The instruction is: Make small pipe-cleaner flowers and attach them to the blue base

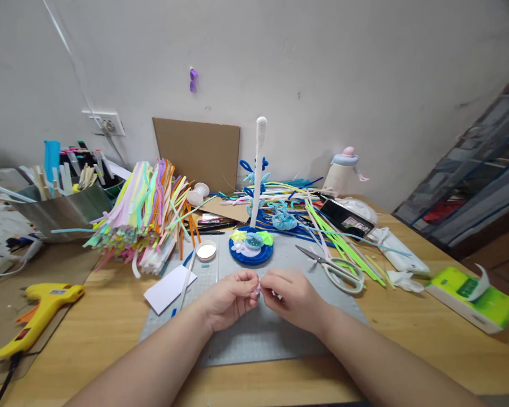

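My left hand (236,298) and my right hand (293,298) meet over the grey cutting mat (275,345). Between their fingertips is a small white-lilac piece (258,289), too small and covered to name; both hands pinch it. Just beyond stands a pipe-cleaner craft with a round blue base (251,258), yellow, green, white and teal shapes on it, and a tall white wrapped post (258,169) with blue curls. To the right of my right hand lie scissors (337,270), blades pointing left. A light-blue fuzzy piece (284,219) rests behind the base.
A large bundle of coloured pipe cleaners (139,215) lies left, near a white card (169,288) and a small round tin (206,250). A yellow glue gun (42,311) is far left. At right are a phone (348,218), a tissue pack (470,297) and a bottle (341,172).
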The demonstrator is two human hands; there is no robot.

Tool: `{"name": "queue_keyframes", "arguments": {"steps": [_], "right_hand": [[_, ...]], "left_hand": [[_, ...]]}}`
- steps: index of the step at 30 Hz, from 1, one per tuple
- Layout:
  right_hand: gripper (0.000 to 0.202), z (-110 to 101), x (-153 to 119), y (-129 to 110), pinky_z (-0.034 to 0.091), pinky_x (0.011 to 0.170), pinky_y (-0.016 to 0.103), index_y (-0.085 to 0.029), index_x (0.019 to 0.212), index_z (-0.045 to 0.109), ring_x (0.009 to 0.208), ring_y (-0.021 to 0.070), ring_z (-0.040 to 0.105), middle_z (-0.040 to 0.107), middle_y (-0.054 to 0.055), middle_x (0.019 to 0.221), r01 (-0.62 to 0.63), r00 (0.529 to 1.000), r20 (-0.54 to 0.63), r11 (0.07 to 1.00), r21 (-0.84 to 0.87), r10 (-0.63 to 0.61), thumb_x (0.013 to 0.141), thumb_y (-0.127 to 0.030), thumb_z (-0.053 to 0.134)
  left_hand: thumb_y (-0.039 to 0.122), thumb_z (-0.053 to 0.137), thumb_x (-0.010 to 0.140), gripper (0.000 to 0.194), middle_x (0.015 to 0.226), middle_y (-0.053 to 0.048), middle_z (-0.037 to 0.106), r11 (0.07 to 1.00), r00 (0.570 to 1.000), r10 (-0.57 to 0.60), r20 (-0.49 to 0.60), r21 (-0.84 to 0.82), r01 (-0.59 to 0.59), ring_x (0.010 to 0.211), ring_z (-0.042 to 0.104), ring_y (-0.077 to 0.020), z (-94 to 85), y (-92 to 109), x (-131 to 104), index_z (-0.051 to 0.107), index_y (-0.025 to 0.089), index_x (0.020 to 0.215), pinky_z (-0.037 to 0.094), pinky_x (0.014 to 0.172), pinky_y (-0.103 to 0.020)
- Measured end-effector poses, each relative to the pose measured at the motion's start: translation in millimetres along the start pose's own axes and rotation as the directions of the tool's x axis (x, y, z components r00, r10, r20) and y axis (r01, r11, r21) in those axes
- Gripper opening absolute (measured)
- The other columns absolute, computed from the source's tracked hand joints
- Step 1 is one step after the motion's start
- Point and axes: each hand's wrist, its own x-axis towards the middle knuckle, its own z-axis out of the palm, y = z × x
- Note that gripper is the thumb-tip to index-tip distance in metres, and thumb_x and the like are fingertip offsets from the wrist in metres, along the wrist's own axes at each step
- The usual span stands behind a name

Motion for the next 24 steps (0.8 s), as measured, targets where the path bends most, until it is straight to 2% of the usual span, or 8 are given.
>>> {"name": "queue_keyframes", "arguments": {"steps": [2,7,12,17,24], "right_hand": [[0.011,-1,0,-1,0.036,0.058,0.025,-0.018,0.08,0.055,0.064,0.0124,0.046,0.053,0.002,0.071,0.002,1.0,-0.001,1.0,-0.004,-0.002,0.084,-0.014,0.046],[0.008,1,3,3,0.038,0.054,0.022,-0.018,0.089,0.055,0.063,0.0114,0.049,0.056,0.002,0.076,-0.192,0.979,-0.028,0.961,0.2,0.202,0.086,-0.019,0.047],[0.011,-2,5,8,0.039,0.058,0.024,-0.019,0.087,0.057,0.066,0.0125,0.049,0.057,0.003,0.077,-0.135,0.99,-0.018,0.97,0.201,0.142,0.086,-0.016,0.047],[0.013,-7,6,6,0.039,0.057,0.023,-0.018,0.092,0.057,0.064,0.012,0.049,0.059,0.004,0.08,-0.124,0.991,0.068,0.971,0.204,0.112,0.086,-0.018,0.046],[0.012,5,-1,6,0.037,0.055,0.024,-0.018,0.08,0.06,0.059,0.0119,0.05,0.058,0.002,0.067,-0.143,0.989,-0.024,0.986,0.086,0.146,0.085,-0.02,0.049]], "left_hand": [[0.013,0.064,0.073,0.009,0.061,0.001,0.051,1.0,1.0,-0.001,0.004,-0.027,0.002,0.053,0.048,-0.0034,0.6,1,0,0.056,0.011,0.072,0.041,0.053,-0.012],[0.015,0.064,0.074,0.008,0.066,0.0,0.051,0.999,0.999,0.032,-0.031,0.007,-0.032,0.054,0.048,-0.0029,2.3,5,-1,0.059,0.01,0.078,0.041,0.053,-0.012],[0.02,0.069,0.071,0.013,0.069,-0.001,0.055,0.996,0.997,-0.008,-0.081,0.092,0.016,0.054,0.048,-0.0031,3.5,8,-5,0.061,0.01,0.074,0.04,0.052,-0.014],[0.027,0.072,0.066,0.021,0.061,0.001,0.054,0.971,0.995,0.055,-0.086,0.235,-0.033,0.05,0.046,-0.0034,5.0,6,-4,0.062,0.009,0.073,0.037,0.051,-0.015],[0.026,0.074,0.063,0.022,0.06,0.001,0.053,0.977,0.979,0.129,-0.16,0.187,-0.098,0.05,0.045,-0.0037,5.1,0,0,0.061,0.009,0.068,0.037,0.05,-0.016]]}}
